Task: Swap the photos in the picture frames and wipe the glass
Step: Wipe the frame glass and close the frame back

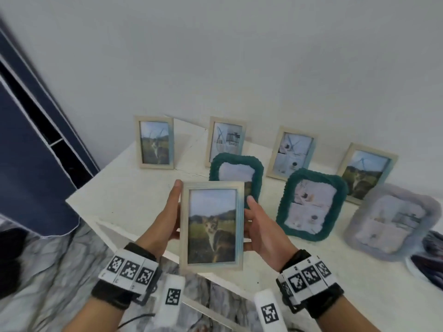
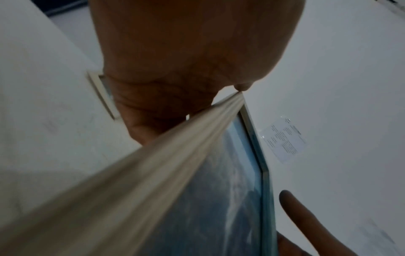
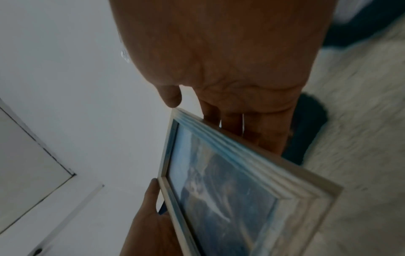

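Both hands hold a pale wooden frame point(image 1: 212, 225) with a cat photo upright above the table's point(image 1: 134, 195) near edge: left hand point(image 1: 165, 216) gripping its left side, right hand point(image 1: 262, 226) its right side. Seven more frames stand toward the table's far edge, two of them teal.

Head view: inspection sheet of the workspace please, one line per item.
Surface: white table, seven frames standing on it.
Job's things: wooden frame with cat photo held up, glass facing the camera; four wooden frames along the wall, two teal knitted frames, one grey fuzzy frame.
Clutter: dark patterned object at the right edge, unclear.
Grippers: left hand and right hand grip the frame's sides.
Cables: thin black cable near the left forearm.
Surroundings: white wall, dark blue wardrobe, marble-patterned floor.
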### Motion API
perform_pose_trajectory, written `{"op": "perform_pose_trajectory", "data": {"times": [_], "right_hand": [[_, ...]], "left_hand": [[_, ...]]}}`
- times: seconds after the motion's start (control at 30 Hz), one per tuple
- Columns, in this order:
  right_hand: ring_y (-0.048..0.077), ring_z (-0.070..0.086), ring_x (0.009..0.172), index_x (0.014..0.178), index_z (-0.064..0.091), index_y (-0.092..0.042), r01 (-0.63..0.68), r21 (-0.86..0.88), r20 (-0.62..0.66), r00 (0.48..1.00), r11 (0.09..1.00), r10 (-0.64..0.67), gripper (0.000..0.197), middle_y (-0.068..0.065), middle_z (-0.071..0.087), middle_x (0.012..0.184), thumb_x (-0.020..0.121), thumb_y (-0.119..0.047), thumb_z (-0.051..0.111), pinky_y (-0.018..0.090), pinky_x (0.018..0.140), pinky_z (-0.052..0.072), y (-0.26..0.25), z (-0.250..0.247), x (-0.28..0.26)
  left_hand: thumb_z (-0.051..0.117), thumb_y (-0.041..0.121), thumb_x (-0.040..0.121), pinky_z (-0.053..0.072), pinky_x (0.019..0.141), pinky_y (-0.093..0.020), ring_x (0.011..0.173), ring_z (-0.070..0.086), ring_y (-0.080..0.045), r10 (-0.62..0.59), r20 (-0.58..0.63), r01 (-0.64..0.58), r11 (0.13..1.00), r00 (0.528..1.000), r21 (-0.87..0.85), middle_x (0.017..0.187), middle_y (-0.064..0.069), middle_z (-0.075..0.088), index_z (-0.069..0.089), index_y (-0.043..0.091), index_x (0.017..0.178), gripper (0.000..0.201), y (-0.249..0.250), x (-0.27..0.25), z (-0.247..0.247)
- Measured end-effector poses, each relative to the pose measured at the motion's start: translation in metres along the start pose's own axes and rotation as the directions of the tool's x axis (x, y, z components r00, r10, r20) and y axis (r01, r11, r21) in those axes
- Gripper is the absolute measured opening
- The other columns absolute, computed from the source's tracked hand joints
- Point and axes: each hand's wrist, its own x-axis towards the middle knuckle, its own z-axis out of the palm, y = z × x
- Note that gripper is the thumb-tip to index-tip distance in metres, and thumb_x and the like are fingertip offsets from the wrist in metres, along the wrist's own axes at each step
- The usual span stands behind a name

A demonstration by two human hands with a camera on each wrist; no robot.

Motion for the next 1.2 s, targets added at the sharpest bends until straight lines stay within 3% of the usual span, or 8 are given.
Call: {"op": "perform_pose_trajectory", "data": {"times": [0.2, 0.3, 0.4, 0.47, 0.57, 0.83, 1.03, 1.2], "right_hand": [[0.027, 0.065, 0.109, 0.116, 0.067, -0.024, 0.011, -0.141, -0.057, 0.998, 0.99, -0.019, 0.062, 0.007, 0.071, 0.114, 0.087, -0.072, 0.039, 0.05, 0.099, 0.049, -0.036, 0.071, 0.067], [0.021, 0.048, 0.131, 0.141, 0.047, -0.022, 0.015, -0.203, -0.081, 0.996, 0.979, -0.033, 0.095, 0.001, 0.05, 0.144, 0.072, -0.087, 0.043, 0.049, 0.11, 0.037, -0.044, 0.086, 0.098], [0.012, 0.036, 0.132, 0.148, 0.033, -0.018, 0.101, -0.273, -0.119, 0.983, 0.957, -0.138, 0.068, -0.003, 0.036, 0.151, 0.096, -0.062, 0.033, 0.042, 0.115, 0.029, -0.057, 0.103, 0.112], [0.007, 0.033, 0.124, 0.15, 0.027, -0.015, 0.129, -0.313, -0.134, 0.975, 0.941, -0.178, 0.063, -0.006, 0.035, 0.146, 0.1, -0.053, 0.033, 0.028, 0.11, 0.024, -0.063, 0.108, 0.121], [0.012, 0.028, 0.138, 0.153, 0.017, -0.015, 0.144, -0.38, -0.134, 0.969, 0.914, -0.208, 0.064, -0.001, 0.03, 0.152, 0.101, -0.049, 0.033, 0.019, 0.096, 0.019, -0.064, 0.113, 0.129], [0.015, 0.021, 0.145, 0.155, 0.006, -0.021, 0.121, -0.444, -0.13, 0.972, 0.888, -0.197, 0.07, -0.002, 0.018, 0.16, 0.099, -0.053, 0.036, 0.019, 0.101, 0.017, -0.05, 0.106, 0.138], [0.015, 0.018, 0.146, 0.155, 0.006, -0.021, 0.199, -0.595, -0.117, 0.937, 0.779, -0.329, 0.075, -0.001, 0.014, 0.162, 0.097, -0.055, 0.038, 0.033, 0.119, 0.017, -0.065, 0.105, 0.134], [0.016, 0.033, 0.139, 0.153, 0.019, -0.022, 0.292, -0.687, -0.031, 0.903, 0.666, -0.428, 0.069, 0.002, 0.034, 0.154, 0.096, -0.058, 0.036, 0.034, 0.113, 0.027, -0.118, 0.113, 0.133]], "left_hand": [[0.016, 0.079, 0.087, 0.048, 0.096, -0.042, 0.1, 0.068, -0.023, 0.041, -0.09, -0.041, 0.999, 0.995, 0.001, 0.096, -0.002, 0.076, 0.07, 0.022, 0.115, 0.083, 0.016, 0.05, -0.074], [0.017, 0.08, 0.087, 0.045, 0.102, -0.046, 0.105, 0.067, -0.022, 0.058, -0.071, -0.058, 0.998, 0.996, -0.006, 0.104, -0.002, 0.075, 0.068, 0.024, 0.12, 0.083, 0.021, 0.077, -0.094], [0.019, 0.081, 0.087, 0.044, 0.105, -0.049, 0.108, 0.066, -0.022, 0.074, -0.075, -0.075, 0.997, 0.994, -0.012, 0.107, -0.003, 0.075, 0.068, 0.026, 0.12, 0.081, 0.026, 0.097, -0.104], [0.023, 0.085, 0.079, 0.044, 0.105, -0.049, 0.107, 0.067, -0.023, 0.081, -0.076, -0.084, 0.996, 0.994, -0.039, 0.107, -0.003, 0.075, 0.07, 0.027, 0.118, 0.084, 0.029, 0.107, -0.108], [0.025, 0.085, 0.078, 0.044, 0.105, -0.05, 0.109, 0.066, -0.026, 0.052, -0.061, -0.056, 0.996, 0.997, -0.071, 0.108, -0.007, 0.074, 0.071, 0.024, 0.116, 0.085, 0.027, 0.12, -0.114], [0.018, 0.082, 0.085, 0.044, 0.102, -0.044, 0.109, 0.066, -0.02, 0.01, -0.008, -0.01, 1.0, 1.0, -0.002, 0.108, -0.002, 0.075, 0.069, 0.024, 0.119, 0.084, 0.012, 0.131, -0.119], [0.017, 0.073, 0.093, 0.049, 0.094, -0.04, 0.104, 0.067, -0.02, 0.067, -0.009, -0.066, 0.996, 0.998, 0.065, 0.106, -0.002, 0.075, 0.068, 0.026, 0.116, 0.074, 0.013, 0.132, -0.128], [0.034, 0.058, 0.099, 0.051, 0.083, -0.036, 0.092, 0.068, -0.02, 0.16, -0.169, -0.143, 0.984, 0.973, 0.11, 0.095, -0.003, 0.075, 0.071, 0.018, 0.103, 0.055, 0.028, 0.14, -0.155]]}}
